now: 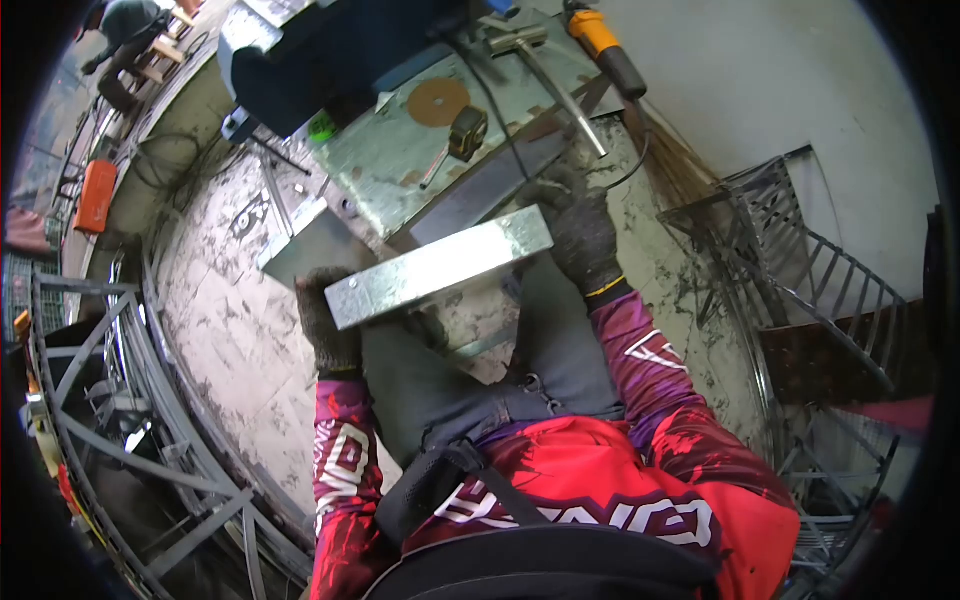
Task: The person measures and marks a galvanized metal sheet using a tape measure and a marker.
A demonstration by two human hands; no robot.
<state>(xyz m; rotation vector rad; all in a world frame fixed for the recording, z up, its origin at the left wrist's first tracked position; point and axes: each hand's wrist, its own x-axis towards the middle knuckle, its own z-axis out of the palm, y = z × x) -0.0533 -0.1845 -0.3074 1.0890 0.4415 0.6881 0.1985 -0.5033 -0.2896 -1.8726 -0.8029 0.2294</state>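
A shiny bent sheet-metal piece (440, 266), long and narrow like a channel or box, lies across above my lap, tilted up to the right. My left hand (330, 325), in a dark work glove, grips its left end. At the opposite end my right hand (582, 238), gloved too, is closed around the edge, with its fingers partly behind the metal. Beyond the piece, a flat grey metal sheet (325, 248) rests close to my left hand. The underside of the held piece is hidden.
On a metal-topped work surface (370, 165) are a hammer (560, 90), a tape measure (467, 133) and a brown cutting disc (437, 102). An orange power tool (605, 50) is at the back right. Metal frames (150, 455) stand left; a slatted rack (820, 265) stands right. Another person (130, 45) is far left.
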